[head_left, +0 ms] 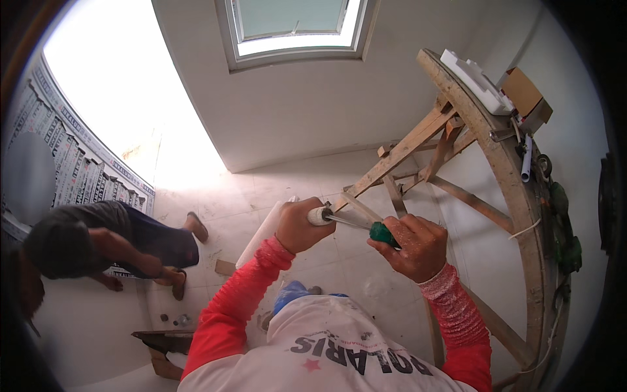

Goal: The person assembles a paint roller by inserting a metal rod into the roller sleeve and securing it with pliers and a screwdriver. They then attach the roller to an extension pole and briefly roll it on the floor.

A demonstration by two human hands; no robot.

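Note:
My left hand (302, 225) is closed around a short white cylinder (319, 216) with a dark opening at its right end. In my right hand (416, 245) is a screwdriver (384, 235) with a green handle. Its metal shaft points left and meets the cylinder's opening; how far it goes in, I cannot tell. Beyond my left wrist shows a long white piece (259, 238); whether it joins the cylinder is hidden by the hand.
A wooden trestle bench (509, 163) on my right carries white foam (477, 81), a cardboard box (526, 95) and cords. To my left another person (117, 238) bends by a bright doorway (124, 78). A wood block (225, 267) lies on the tiled floor.

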